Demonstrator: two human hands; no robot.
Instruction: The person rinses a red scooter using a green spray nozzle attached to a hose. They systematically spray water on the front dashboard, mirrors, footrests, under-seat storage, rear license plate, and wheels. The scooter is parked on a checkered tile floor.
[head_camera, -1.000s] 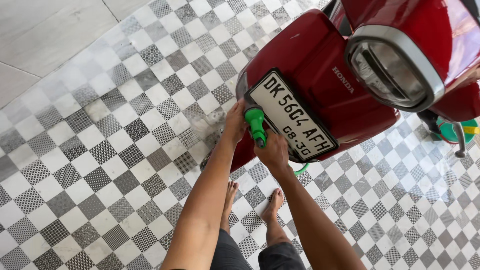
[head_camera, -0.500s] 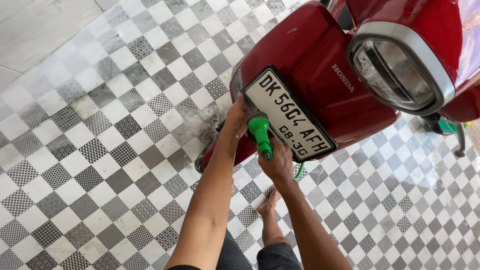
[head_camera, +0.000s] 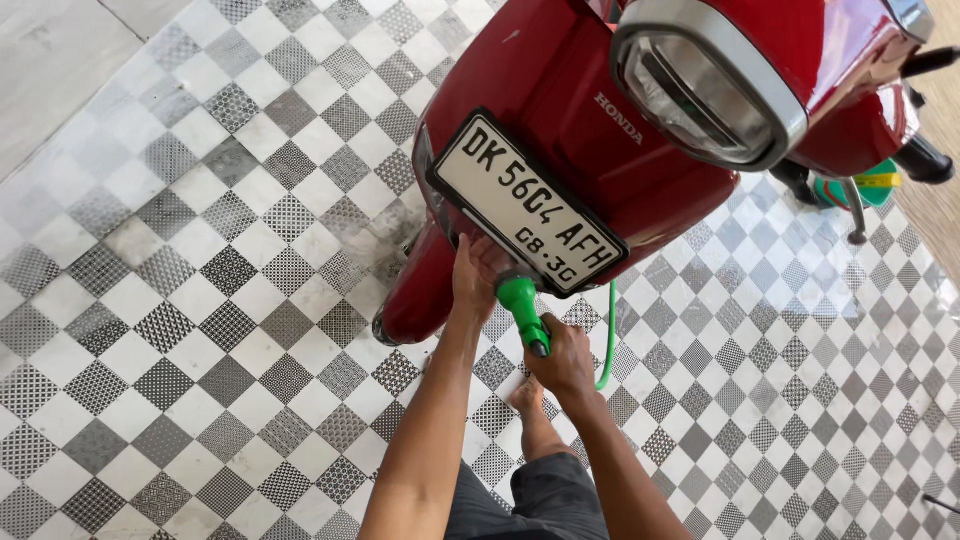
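A red scooter (head_camera: 560, 90) stands in front of me, nose toward the camera, with a round headlight (head_camera: 705, 85) and a white number plate (head_camera: 525, 205). My right hand (head_camera: 565, 362) grips a green hose nozzle (head_camera: 522, 305) that points up under the lower edge of the plate. A green hose (head_camera: 608, 340) trails down from it. My left hand (head_camera: 473, 280) presses flat against the red front mudguard (head_camera: 425, 290) just below the plate, beside the nozzle's tip.
The floor is a wet checkered tile (head_camera: 200, 300) of white and patterned grey squares. My bare foot (head_camera: 527, 397) stands under the nozzle. A green object (head_camera: 850, 185) lies behind the scooter's kickstand at the right. Plain grey paving (head_camera: 50, 70) runs along the upper left.
The view has closed in on the scooter's front. My right hand and the nozzle have dropped from the plate's face to under its lower edge; the left hand stays on the mudguard.
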